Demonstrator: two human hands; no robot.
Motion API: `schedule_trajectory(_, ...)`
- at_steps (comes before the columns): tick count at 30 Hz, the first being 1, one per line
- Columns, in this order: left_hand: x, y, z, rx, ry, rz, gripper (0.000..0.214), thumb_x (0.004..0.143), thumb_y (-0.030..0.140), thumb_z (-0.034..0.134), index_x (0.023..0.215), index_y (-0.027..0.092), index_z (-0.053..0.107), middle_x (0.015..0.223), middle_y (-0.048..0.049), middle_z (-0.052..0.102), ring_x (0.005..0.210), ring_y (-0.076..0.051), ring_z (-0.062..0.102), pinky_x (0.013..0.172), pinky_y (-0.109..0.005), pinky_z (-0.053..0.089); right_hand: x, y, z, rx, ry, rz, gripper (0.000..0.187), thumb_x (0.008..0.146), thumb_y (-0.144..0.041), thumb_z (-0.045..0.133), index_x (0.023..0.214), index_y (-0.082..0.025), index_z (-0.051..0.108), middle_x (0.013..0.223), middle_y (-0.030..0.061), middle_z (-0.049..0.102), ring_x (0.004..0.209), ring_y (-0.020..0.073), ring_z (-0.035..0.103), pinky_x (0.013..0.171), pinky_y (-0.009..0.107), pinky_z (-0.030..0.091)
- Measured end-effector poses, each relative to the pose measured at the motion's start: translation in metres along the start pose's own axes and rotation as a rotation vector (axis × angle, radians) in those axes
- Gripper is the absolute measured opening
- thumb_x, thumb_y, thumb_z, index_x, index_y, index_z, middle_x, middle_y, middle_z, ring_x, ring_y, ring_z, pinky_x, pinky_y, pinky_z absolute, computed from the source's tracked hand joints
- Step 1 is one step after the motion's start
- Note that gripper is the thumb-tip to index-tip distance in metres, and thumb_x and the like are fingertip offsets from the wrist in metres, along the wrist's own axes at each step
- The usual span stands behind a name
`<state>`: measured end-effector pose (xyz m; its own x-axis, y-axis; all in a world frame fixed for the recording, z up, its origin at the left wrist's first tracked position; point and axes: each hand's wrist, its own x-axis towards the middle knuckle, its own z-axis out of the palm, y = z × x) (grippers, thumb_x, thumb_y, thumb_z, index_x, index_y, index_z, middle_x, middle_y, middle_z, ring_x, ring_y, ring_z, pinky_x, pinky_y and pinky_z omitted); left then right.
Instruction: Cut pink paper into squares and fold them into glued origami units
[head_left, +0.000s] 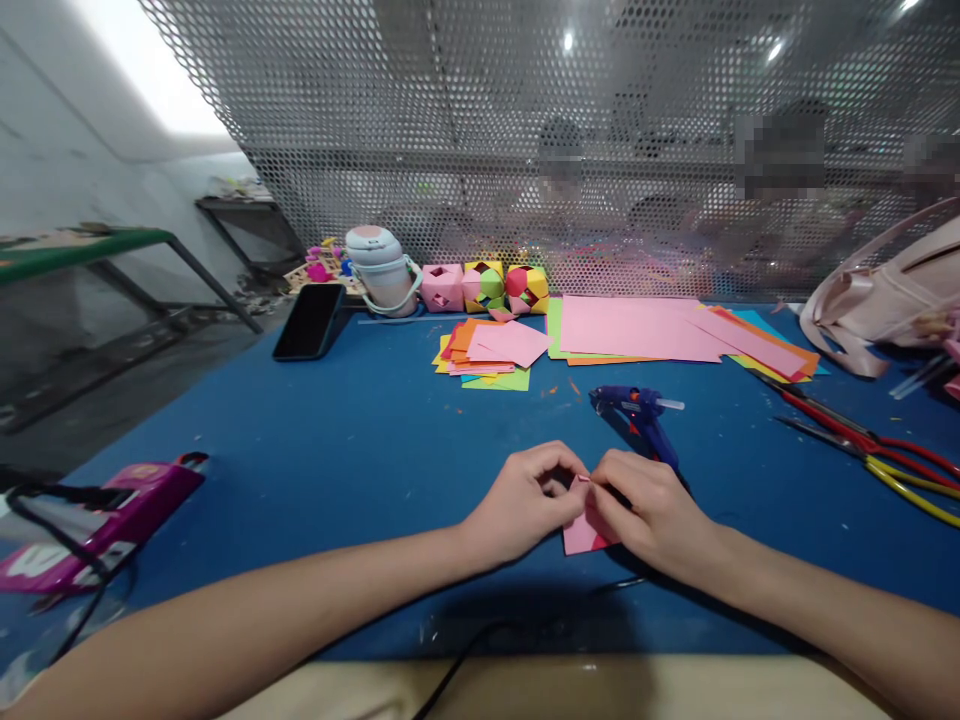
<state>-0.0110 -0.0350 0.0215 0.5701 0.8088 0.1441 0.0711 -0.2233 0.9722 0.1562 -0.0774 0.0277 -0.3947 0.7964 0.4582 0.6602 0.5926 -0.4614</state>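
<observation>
A small pink piece of paper (577, 535) lies under my fingers near the front of the blue table. My left hand (529, 497) pinches its upper edge between thumb and index finger. Close against it, my right hand (651, 505) pinches the same edge from the other side, and the two sets of fingertips meet there. A short folded bit shows between them; the rest of that edge is hidden by my fingers. Just beyond my right hand rests a blue hot glue gun (637, 405) with a clear glue stick in its back end.
Behind are coloured paper squares (499, 345), larger pink sheets (637, 325), folded paper balls (484, 288), a bottle (382, 270) and a phone (309, 322). Scissors (862, 435) and a bag (877, 285) lie right. A purple power strip (112, 525) with cables sits left. Perforated metal (465, 120) closes the back.
</observation>
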Motion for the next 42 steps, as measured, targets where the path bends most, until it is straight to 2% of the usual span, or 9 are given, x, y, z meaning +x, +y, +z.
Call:
schedule_trajectory(10,-0.001,0.002,0.000,0.219,0.075,0.090,0.010,0.070,0.013,0.051,0.063,0.013,0.058,0.065,-0.0008,0.058,0.059,-0.010,0.051,0.056,-0.021,0.040,0.000,-0.002,0.004,-0.035,-0.007,-0.041,0.025,0.090,-0.013,0.039,0.068,-0.018,0.049,0.063,0.0003,0.050,0.057,0.0118,0.043,0.056,0.026,0.034)
schedule_trajectory(15,-0.001,-0.001,-0.001,0.241,0.088,0.146,0.012,0.073,0.014,0.054,0.063,0.013,0.061,0.063,-0.0017,0.060,0.059,-0.010,0.054,0.057,-0.021,0.041,0.000,-0.002,0.003,0.013,-0.023,-0.012,0.025,0.090,-0.013,0.040,0.068,-0.018,0.049,0.063,0.0007,0.051,0.058,0.0117,0.046,0.056,0.025,0.035)
schedule_trajectory(21,0.000,0.000,-0.005,0.126,0.048,0.100,0.017,0.079,0.019,0.055,0.068,0.013,0.066,0.070,-0.0030,0.065,0.065,-0.012,0.058,0.061,-0.021,0.043,0.002,0.000,-0.004,0.131,-0.022,0.151,0.022,0.089,-0.018,0.044,0.068,-0.018,0.050,0.065,0.0006,0.055,0.059,0.0117,0.050,0.057,0.024,0.039)
schedule_trajectory(25,0.001,0.004,-0.008,0.074,0.021,0.041,0.023,0.085,0.024,0.049,0.077,0.014,0.068,0.078,-0.0039,0.066,0.073,-0.013,0.059,0.068,-0.023,0.046,0.005,-0.002,-0.009,0.169,-0.025,0.207,0.023,0.088,-0.019,0.044,0.066,-0.019,0.050,0.063,-0.0004,0.055,0.057,0.0114,0.050,0.055,0.024,0.040)
schedule_trajectory(29,0.002,0.004,-0.007,0.069,0.010,-0.025,0.018,0.082,0.027,0.053,0.084,0.014,0.066,0.078,-0.0026,0.066,0.072,-0.013,0.058,0.066,-0.023,0.046,0.004,-0.002,-0.008,0.175,-0.019,0.211,0.023,0.087,-0.018,0.045,0.065,-0.019,0.050,0.061,-0.0009,0.054,0.056,0.0113,0.050,0.054,0.024,0.040)
schedule_trajectory(33,0.002,0.001,-0.005,0.158,-0.002,0.032,0.018,0.081,0.024,0.053,0.072,0.013,0.063,0.071,-0.0024,0.063,0.067,-0.012,0.055,0.063,-0.022,0.043,0.001,0.000,-0.004,0.180,-0.030,0.163,0.022,0.088,-0.019,0.046,0.067,-0.019,0.050,0.064,-0.0007,0.053,0.059,0.0111,0.049,0.055,0.023,0.040)
schedule_trajectory(36,0.001,0.001,-0.005,0.193,0.002,0.045,0.018,0.081,0.023,0.053,0.069,0.013,0.062,0.068,-0.0016,0.061,0.064,-0.012,0.054,0.061,-0.022,0.041,0.000,0.001,-0.003,0.181,-0.059,0.137,0.022,0.090,-0.019,0.045,0.068,-0.018,0.050,0.065,-0.0005,0.053,0.060,0.0108,0.049,0.056,0.023,0.039)
schedule_trajectory(39,0.000,0.002,-0.006,0.108,0.006,0.020,0.017,0.082,0.026,0.055,0.073,0.013,0.063,0.071,-0.0018,0.062,0.068,-0.012,0.055,0.065,-0.023,0.043,0.002,0.001,-0.005,0.163,-0.056,0.111,0.021,0.090,-0.018,0.046,0.070,-0.018,0.052,0.066,-0.0004,0.053,0.061,0.0105,0.049,0.057,0.023,0.039)
schedule_trajectory(42,0.001,0.001,-0.007,-0.188,0.029,-0.038,0.023,0.084,0.033,0.056,0.095,0.014,0.062,0.093,-0.0067,0.066,0.080,-0.015,0.060,0.072,-0.025,0.048,0.005,-0.006,-0.014,0.142,-0.018,0.083,0.021,0.090,-0.019,0.047,0.071,-0.018,0.055,0.066,-0.0003,0.054,0.060,0.0103,0.050,0.057,0.023,0.040)
